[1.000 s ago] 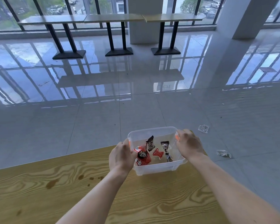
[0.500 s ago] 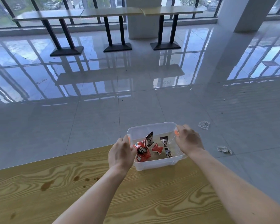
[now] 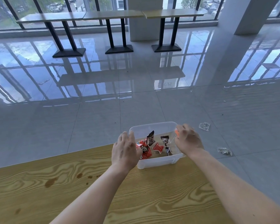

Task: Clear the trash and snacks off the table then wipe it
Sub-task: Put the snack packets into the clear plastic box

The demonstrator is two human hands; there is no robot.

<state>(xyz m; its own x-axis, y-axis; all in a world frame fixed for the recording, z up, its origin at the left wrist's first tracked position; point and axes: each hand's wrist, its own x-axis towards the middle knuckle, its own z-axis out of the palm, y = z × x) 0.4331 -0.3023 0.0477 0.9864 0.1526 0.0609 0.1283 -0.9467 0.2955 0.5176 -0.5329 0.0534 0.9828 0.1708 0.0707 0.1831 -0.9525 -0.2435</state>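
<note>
A clear plastic box point(image 3: 153, 161) with an orange latch point(image 3: 176, 133) stands at the far edge of the wooden table point(image 3: 136, 199), near its right corner. Inside lie a red snack packet point(image 3: 145, 150), a small red packet point(image 3: 158, 147) and two dark brown packets point(image 3: 150, 139) point(image 3: 167, 145). My left hand point(image 3: 125, 151) is against the box's left wall with its fingers straight and apart. My right hand point(image 3: 188, 140) hovers over the right rim, fingers loosened and blurred. Neither hand clasps the box.
Brown spill stains point(image 3: 50, 182) point(image 3: 79, 175) mark the table's left half. Two crumpled clear wrappers point(image 3: 204, 126) point(image 3: 224, 151) lie on the glossy tiled floor to the right. High tables point(image 3: 113, 15) stand far off by the windows, beside a pillar point(image 3: 249, 15).
Both hands gripped the box's sides before. Now their fingers have loosened and come off its walls. The box has stayed at the far table edge.
</note>
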